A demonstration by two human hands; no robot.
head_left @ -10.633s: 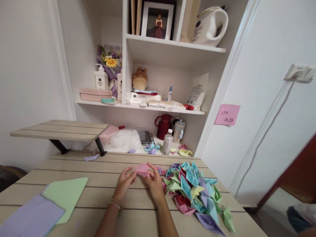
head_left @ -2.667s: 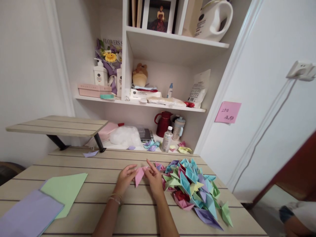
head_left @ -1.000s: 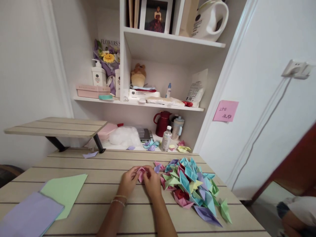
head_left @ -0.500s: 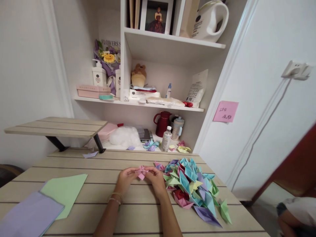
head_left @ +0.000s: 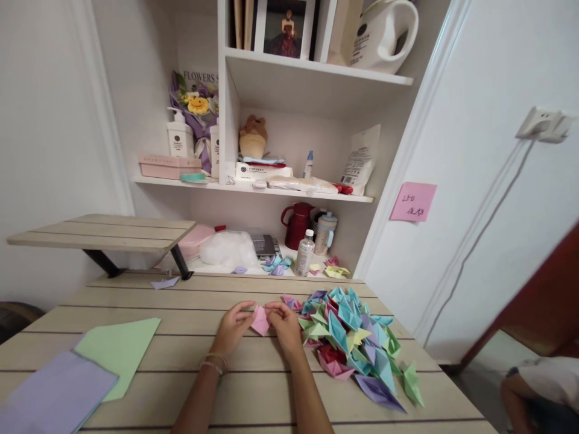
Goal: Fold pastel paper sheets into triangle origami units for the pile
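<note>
A small piece of folded pink origami paper (head_left: 260,322) is held up between my two hands, just above the slatted table (head_left: 181,349). My left hand (head_left: 233,327) pinches its left edge with thumb and fingers. On the opposite edge, my right hand (head_left: 283,325) has its fingers closed on the same paper. Right of my right hand lies a heap of folded paper boats (head_left: 357,337) in blue, green, pink, purple and yellow. Flat purple sheets (head_left: 54,386) and green sheets (head_left: 122,352) lie at the left of the table.
A raised wooden stand (head_left: 104,232) is at the back left, with a purple folded paper (head_left: 165,283) by its leg. Behind the table, a plastic bottle (head_left: 304,253) and a red jug (head_left: 297,226) stand below the shelves. Another person (head_left: 543,386) shows at the lower right.
The pink paper has gone from a flat pointed shape through several folds to a compact diamond-like shape. Both hands have stayed over the same spot, fingers shifting on it.
</note>
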